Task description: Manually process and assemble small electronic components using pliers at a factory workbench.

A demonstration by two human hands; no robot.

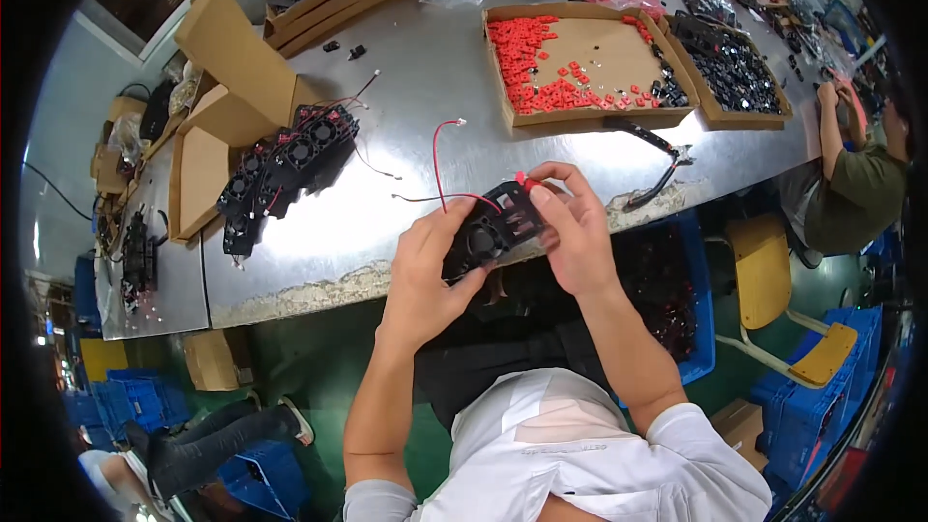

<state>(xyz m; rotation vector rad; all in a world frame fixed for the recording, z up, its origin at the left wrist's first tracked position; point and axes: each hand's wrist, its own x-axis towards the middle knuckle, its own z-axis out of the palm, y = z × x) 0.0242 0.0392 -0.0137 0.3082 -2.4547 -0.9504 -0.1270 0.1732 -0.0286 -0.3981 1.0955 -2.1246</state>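
Observation:
Over the table's front edge, my left hand point(422, 266) is closed round the left end of a black plastic fan housing point(501, 222) with a small round fan in it. Thin red and black wires point(438, 159) rise from the housing, one ending in a small white connector. At the housing's right end, my right hand point(577, 227) pinches a small red plastic part point(528, 182) between thumb and fingers, against the housing's corner. Whether that part is seated in the housing I cannot tell.
Several fan housings point(300, 150) with loose wires lie stacked at left, beside an open carton point(232, 48). A cardboard tray point(590, 118) holds red and black parts; another tray point(710, 116) holds black ones. Black-handled pliers point(667, 159) lie near the edge. A co-worker point(860, 174) sits at far right.

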